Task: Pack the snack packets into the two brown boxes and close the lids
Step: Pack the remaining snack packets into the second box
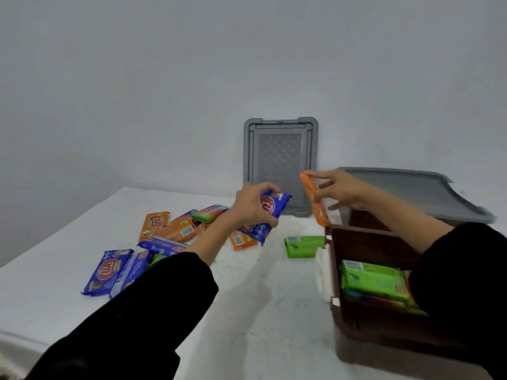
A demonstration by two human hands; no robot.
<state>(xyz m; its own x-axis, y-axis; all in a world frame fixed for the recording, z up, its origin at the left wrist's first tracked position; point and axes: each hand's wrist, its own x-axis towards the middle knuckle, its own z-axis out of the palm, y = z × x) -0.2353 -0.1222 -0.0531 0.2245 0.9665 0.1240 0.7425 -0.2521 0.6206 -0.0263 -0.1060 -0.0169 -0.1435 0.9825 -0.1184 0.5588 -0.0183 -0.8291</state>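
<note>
Both arms reach forward in black sleeves over a white table (247, 297). The left hand (253, 205) is raised above the table with its fingers and thumb curled round a blue packet (275, 207), gripping it across the middle. The right hand (338, 192), just to the right of the left one and at about the same height, pinches an orange packet (315, 201) between thumb and fingers. That packet hangs nearly upright and edge-on, and the hand's other fingers are spread.

Below and to the left of the left hand lies a loose heap of packets (175, 229) in orange, green and blue. More blue packets (109, 271) lie beside the left forearm. A single green packet (301, 246) lies flat on the table below the gap between the two hands. Beyond the hands, a grey lid (279, 154) stands upright against the wall.

Under the right forearm sits an open brown box (367, 245). The orange packet's lower end hangs by its far left corner. Inside the box, green packets (373, 281) lie stacked flat, partly hidden by the right sleeve. A small white object (322, 272) touches the box's left wall; what it is cannot be told. Behind the right hand stands a second brown box (362, 219), with a second grey lid (411, 187) resting tilted over it. Its contents are hidden.
</note>
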